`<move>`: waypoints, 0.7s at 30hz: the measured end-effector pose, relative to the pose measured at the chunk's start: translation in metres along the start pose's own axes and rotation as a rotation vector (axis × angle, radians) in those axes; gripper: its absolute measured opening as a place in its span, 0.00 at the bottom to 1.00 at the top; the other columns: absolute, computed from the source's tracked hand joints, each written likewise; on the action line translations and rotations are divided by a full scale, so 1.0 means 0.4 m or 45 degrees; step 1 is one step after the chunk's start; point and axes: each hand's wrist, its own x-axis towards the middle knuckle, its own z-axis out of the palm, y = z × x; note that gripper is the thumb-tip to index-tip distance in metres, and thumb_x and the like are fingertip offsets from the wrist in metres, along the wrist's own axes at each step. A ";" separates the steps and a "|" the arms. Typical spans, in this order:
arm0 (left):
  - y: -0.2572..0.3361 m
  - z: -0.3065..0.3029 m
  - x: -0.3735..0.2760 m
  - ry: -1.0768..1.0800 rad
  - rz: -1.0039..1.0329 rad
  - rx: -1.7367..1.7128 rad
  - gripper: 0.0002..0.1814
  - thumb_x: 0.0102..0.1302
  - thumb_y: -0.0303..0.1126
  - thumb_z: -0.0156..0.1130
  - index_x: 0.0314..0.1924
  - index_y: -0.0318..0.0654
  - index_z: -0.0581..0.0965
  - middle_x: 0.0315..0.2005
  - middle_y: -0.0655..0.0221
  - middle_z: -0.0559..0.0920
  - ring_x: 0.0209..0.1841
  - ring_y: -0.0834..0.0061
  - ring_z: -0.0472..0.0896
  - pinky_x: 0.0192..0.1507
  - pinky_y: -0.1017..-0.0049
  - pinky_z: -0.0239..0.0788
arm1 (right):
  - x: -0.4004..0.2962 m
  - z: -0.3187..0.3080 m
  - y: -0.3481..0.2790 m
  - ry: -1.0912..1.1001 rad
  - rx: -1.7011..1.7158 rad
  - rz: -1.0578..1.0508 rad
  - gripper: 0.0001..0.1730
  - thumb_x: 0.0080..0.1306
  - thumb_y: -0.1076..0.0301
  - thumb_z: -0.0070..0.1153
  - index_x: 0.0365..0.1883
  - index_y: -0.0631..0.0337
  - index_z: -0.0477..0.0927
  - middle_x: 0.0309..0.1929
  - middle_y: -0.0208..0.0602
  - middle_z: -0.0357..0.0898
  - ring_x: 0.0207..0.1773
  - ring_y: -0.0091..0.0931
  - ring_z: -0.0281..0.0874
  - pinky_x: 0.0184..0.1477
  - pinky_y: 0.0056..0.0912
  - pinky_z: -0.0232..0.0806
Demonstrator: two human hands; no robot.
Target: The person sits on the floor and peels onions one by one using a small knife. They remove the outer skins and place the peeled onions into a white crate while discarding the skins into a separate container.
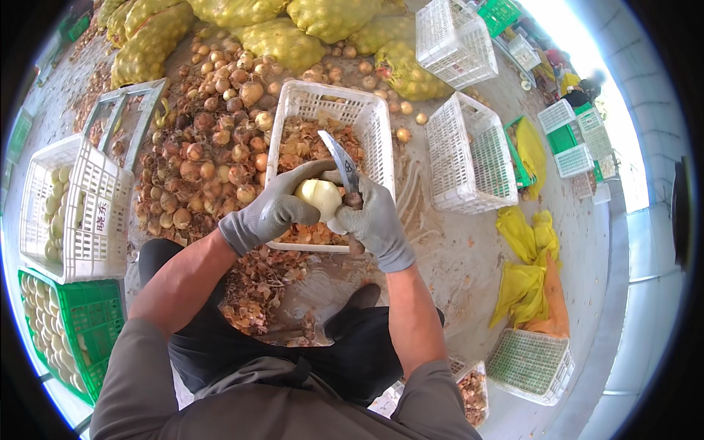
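Observation:
My left hand point(280, 203), in a grey work glove, holds a peeled pale onion point(324, 198) over a white plastic crate point(333, 92). My right hand point(377, 212), also gloved, grips the wooden handle of a curved-blade knife point(342, 159); its thumb rests against the onion's lower right side. The blade points up and away from me, clear of the onion. Dry brown onion skins point(319, 144) lie in the crate below both hands. A heap of unpeeled onions point(203, 159) spreads on the floor left of the crate.
Full yellow mesh sacks point(280, 41) lie beyond the heap. At left, a white crate point(102, 184) and a green crate point(91, 308) hold peeled onions. A metal frame point(140, 124) lies nearby. Right are another white crate point(470, 154) and yellow sacks point(525, 291). People point(577, 91) are far right.

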 end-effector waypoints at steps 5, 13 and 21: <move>0.026 -0.013 0.002 -0.110 0.017 0.099 0.44 0.53 0.29 0.77 0.71 0.35 0.68 0.57 0.68 0.79 0.60 0.76 0.78 0.65 0.74 0.72 | 0.003 -0.014 0.000 -0.099 -0.283 0.026 0.39 0.49 0.68 0.73 0.63 0.69 0.82 0.48 0.38 0.89 0.46 0.23 0.85 0.53 0.30 0.78; 0.053 0.005 0.002 -0.073 -0.007 0.533 0.37 0.57 0.35 0.86 0.61 0.34 0.74 0.52 0.69 0.82 0.54 0.78 0.80 0.58 0.73 0.77 | -0.010 -0.017 0.004 -0.159 -0.368 0.015 0.31 0.60 0.65 0.67 0.61 0.70 0.79 0.41 0.37 0.82 0.41 0.24 0.80 0.48 0.30 0.74; 0.060 0.023 -0.007 -0.123 0.014 0.568 0.37 0.54 0.25 0.81 0.63 0.34 0.73 0.53 0.69 0.82 0.52 0.78 0.81 0.55 0.75 0.77 | -0.008 0.009 0.048 -0.073 -0.270 -0.053 0.26 0.61 0.74 0.61 0.57 0.74 0.77 0.42 0.41 0.86 0.42 0.26 0.81 0.47 0.33 0.75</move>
